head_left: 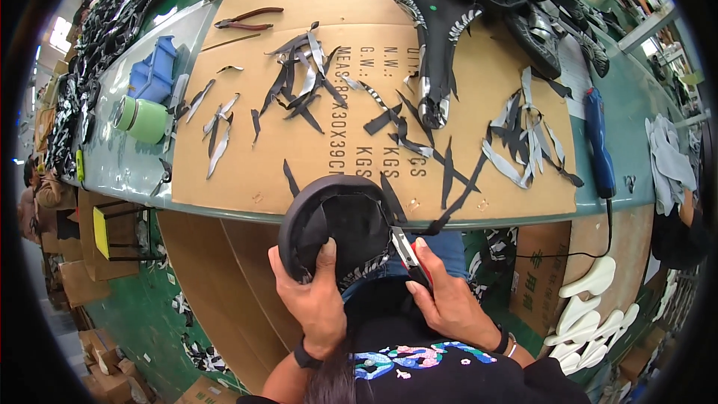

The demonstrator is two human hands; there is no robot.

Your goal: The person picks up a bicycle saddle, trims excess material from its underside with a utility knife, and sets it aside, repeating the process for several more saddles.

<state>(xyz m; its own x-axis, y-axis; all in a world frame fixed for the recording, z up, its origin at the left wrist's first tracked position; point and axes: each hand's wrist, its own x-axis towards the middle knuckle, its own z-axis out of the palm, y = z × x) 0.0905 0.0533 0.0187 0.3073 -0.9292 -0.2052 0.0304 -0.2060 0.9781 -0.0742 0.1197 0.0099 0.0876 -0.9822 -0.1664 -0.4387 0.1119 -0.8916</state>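
Before a table [634, 142], two hands [318, 310] [458, 305] grip one saddle [348, 224], one knife [408, 256].

Place: workshop
Worktop: flat brown cardboard sheet [299, 153], beyond the left hand [318, 295]
Scraps: thin black-and-white strips [516, 136], ahead of the right hand [452, 303]
Parts: smooth white rounded shapes [583, 324], right of that hand

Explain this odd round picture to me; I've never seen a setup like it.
There is no machine here: a person works bare-handed. The one picture comes from a wide fisheye camera worn on the head, looking down, so straight edges look bent. The left hand holds a rounded black piece; the right hand holds a knife-like tool at its edge. On the cardboard sheet lie dark and pale strips, pliers and a long black padded piece.
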